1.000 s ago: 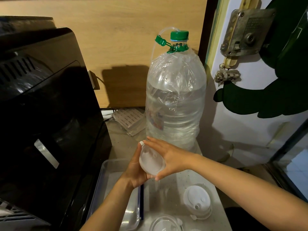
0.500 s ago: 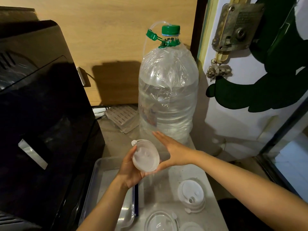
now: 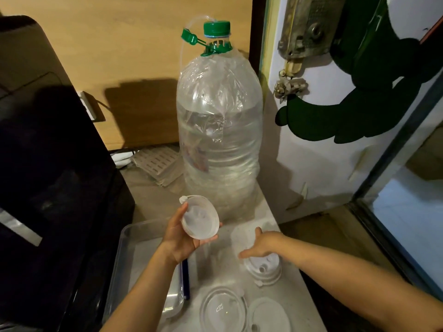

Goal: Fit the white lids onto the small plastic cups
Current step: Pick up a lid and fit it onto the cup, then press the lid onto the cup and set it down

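My left hand [image 3: 178, 238] holds a small clear plastic cup with a white lid [image 3: 200, 218] on it, tilted, above the counter. My right hand [image 3: 260, 244] hovers with fingers spread just over a second lidded cup [image 3: 263, 269] standing on the counter; whether it touches it I cannot tell. At the bottom edge lie an open clear cup [image 3: 223, 307] and a loose white lid [image 3: 269, 316].
A big water bottle [image 3: 219, 140] with a green cap stands behind the hands. A black appliance [image 3: 48, 176] fills the left side. A clear plastic tray [image 3: 127, 255] sits by it. The counter's edge [image 3: 309, 291] drops off to the right beside a white door.
My right hand has let go of the lidded cup in my left hand and moved down and right over the cup on the counter. The left hand keeps its cup raised.
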